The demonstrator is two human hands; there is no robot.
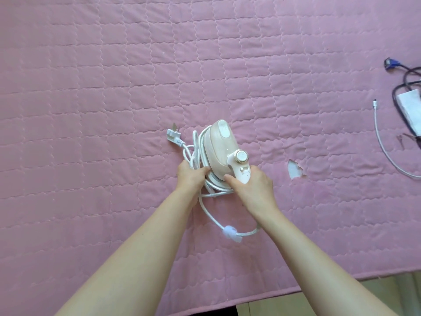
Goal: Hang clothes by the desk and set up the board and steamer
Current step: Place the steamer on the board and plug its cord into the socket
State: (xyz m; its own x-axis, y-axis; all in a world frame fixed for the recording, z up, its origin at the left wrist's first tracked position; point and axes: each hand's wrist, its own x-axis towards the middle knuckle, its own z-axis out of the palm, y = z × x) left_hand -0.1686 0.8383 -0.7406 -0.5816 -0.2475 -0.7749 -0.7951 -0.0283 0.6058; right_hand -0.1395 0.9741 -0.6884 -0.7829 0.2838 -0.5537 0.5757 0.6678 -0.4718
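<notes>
Pale pink and white plastic steamer (222, 148) sits on the pink quilted bed cover (91, 87), roughly mid-width and nearer the front edge than the far one. Right hand (252, 190) wraps the white handle below the knurled dial (241, 156); left hand (190, 176) pinches the bundled white cord (193, 156) against the steamer's left side. Plug (173, 136) lies loose just left of the body, and a cord loop with a velcro tie (229, 232) trails toward the front edge. Judgement: rigid shell, probably moderately light, smooth so slightly slippery; the handle is the right hold, cord gathered separately since it's limp and will snag or swing. Soleplate and water level hidden. Fingertips of both hands mostly out of sight. Right edge: dark cables (405, 83) and a white adapter (410, 103), cut off by frame. No board or clothes visible.
</notes>
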